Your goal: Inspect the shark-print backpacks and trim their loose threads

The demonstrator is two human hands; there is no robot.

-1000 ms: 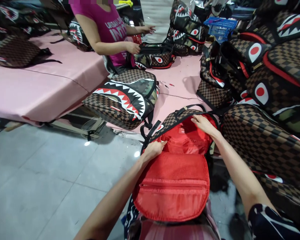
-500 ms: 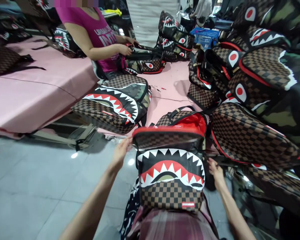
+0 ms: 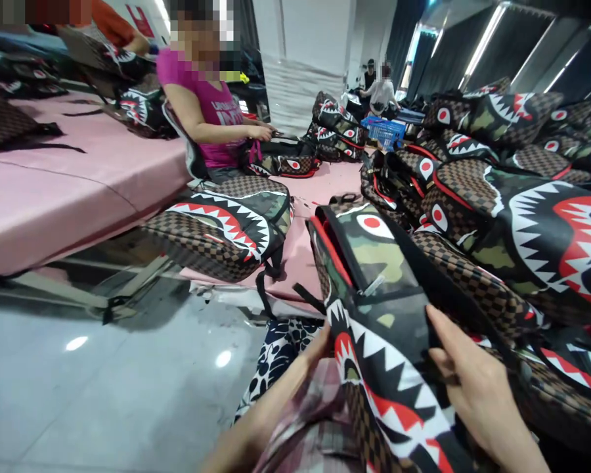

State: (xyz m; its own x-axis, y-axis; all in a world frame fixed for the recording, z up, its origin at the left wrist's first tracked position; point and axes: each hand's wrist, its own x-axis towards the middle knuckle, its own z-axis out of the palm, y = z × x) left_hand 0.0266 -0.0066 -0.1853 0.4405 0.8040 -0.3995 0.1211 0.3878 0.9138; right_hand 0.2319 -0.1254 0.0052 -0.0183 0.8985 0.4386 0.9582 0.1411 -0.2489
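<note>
A backpack (image 3: pixel 389 341) with a shark-mouth print, brown checks and camouflage panels is tilted over my lap, its side turned toward me. Its red-lined top zip opening (image 3: pixel 332 249) is partly unzipped. My left hand (image 3: pixel 322 345) holds the backpack's left edge; its fingers are mostly hidden behind the bag. On the right side panel rests my right hand (image 3: pixel 477 374), its fingers bent against the bag. A similar backpack (image 3: pixel 226 226) lies at the table edge to the left, with a black strap (image 3: pixel 263 295) hanging down.
Many matching backpacks (image 3: pixel 536 217) are heaped on the right. Across the pink table (image 3: pixel 332 174), a co-worker in a pink shirt (image 3: pixel 201 118) handles another backpack (image 3: pixel 288 161). A blue basket (image 3: pixel 384 131) stands behind. Tiled floor (image 3: pixel 103 387) lies to the left.
The backpack has turned from front-facing to sideways and shifted right, its top flap now nearly closed. My right hand has come onto its side; my left hand has moved lower and rightward. The view has tilted up.
</note>
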